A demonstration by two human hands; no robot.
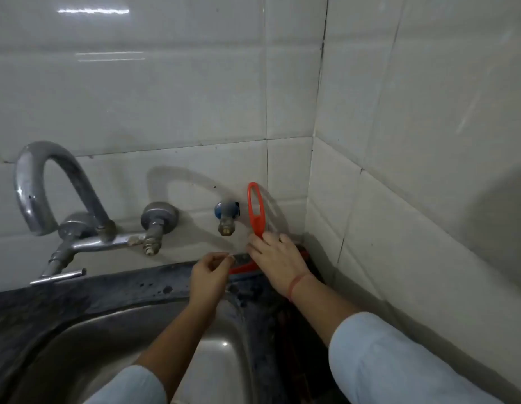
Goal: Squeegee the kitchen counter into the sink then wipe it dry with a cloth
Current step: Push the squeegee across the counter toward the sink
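An orange-red plastic squeegee (255,211) with a long loop handle stands upright in the corner, its blade on the dark stone counter (122,287) against the white tiled wall. The right hand (275,258) holds its lower handle, fingers curled over it. The left hand (211,272) hovers by the blade's left end, fingers loosely curled; whether they pinch anything is unclear. The left forearm crosses the stainless steel sink (107,339).

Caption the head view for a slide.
Right hand grips a red squeegee in the counter corner beside the sink, left hand hovering close by.
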